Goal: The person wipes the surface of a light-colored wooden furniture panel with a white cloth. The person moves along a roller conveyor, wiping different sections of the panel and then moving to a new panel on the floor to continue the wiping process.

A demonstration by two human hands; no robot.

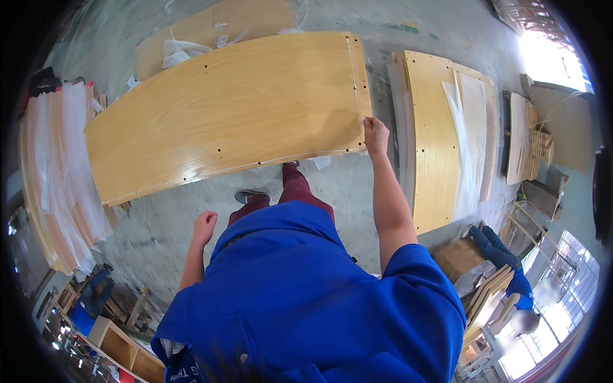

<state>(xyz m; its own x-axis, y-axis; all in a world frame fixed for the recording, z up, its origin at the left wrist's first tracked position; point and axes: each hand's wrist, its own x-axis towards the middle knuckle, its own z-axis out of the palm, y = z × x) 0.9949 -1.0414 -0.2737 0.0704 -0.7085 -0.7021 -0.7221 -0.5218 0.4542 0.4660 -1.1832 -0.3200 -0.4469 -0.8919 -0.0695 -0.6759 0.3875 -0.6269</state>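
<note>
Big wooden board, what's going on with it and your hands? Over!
Right hand grips the wooden board at its corner. Left hand fisted, holding nothing. Second board lies alongside on the floor.

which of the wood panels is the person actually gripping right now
The big panel in the middle: the right hand grips its near right corner. The panel to the right lies untouched under clear plastic, and the left hand hangs free as a fist.

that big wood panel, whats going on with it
A person in a blue shirt holds the large light-wood panel by its near right corner with the right hand. The left hand hangs free in a loose fist, touching nothing. A second wood panel lies to the right, partly under clear plastic film.
</note>
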